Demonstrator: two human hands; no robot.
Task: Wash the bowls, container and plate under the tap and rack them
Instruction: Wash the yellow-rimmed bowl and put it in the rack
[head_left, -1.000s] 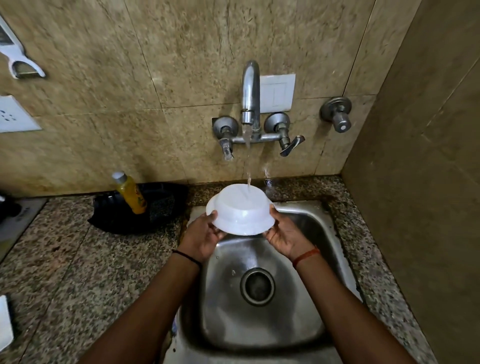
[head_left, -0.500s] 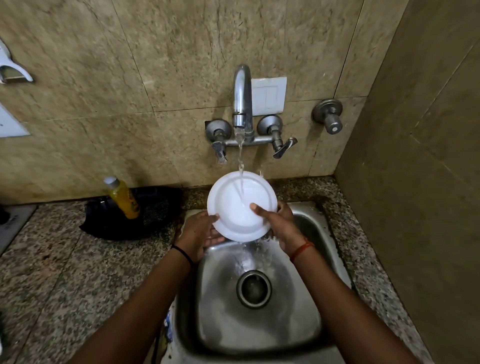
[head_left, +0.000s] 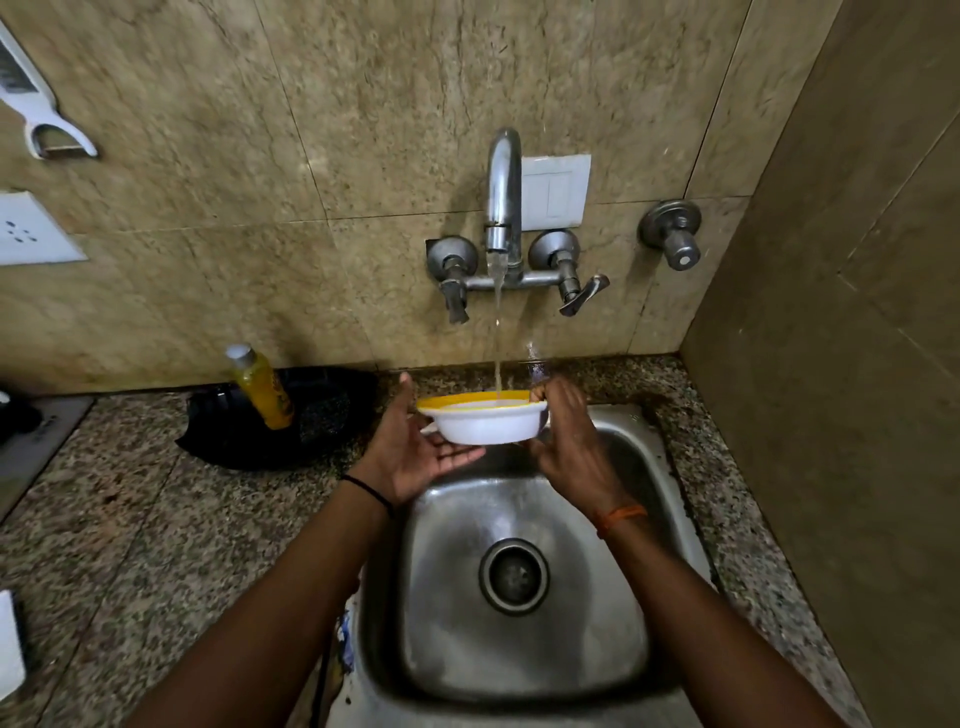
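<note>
Against the tiled back wall the steel sink (head_left: 524, 639) takes up most of the counter's right side, bare down to its drain (head_left: 513, 576), with the speckled granite counter (head_left: 130, 545) running off to the left. Above it the tap (head_left: 503, 197) is running, and a thin stream drops into the white bowl (head_left: 485, 422) with its yellow rim, held upright and level over the back of the basin. The left hand (head_left: 415, 452) cups it from below and the side, fingers spread under the base and thumb up by the rim; the right hand (head_left: 569, 441) curls round the far rim, fingers hooked over it. I'd guess the bowl is filling, and wet plastic with water weight could tip or slip, slopping onto the counter or dropping into the basin. Room is tight behind, tap handles close overhead; forward and down stays open. The yellow bottle (head_left: 262, 387) stands well to the left, clear of the hands.
</note>
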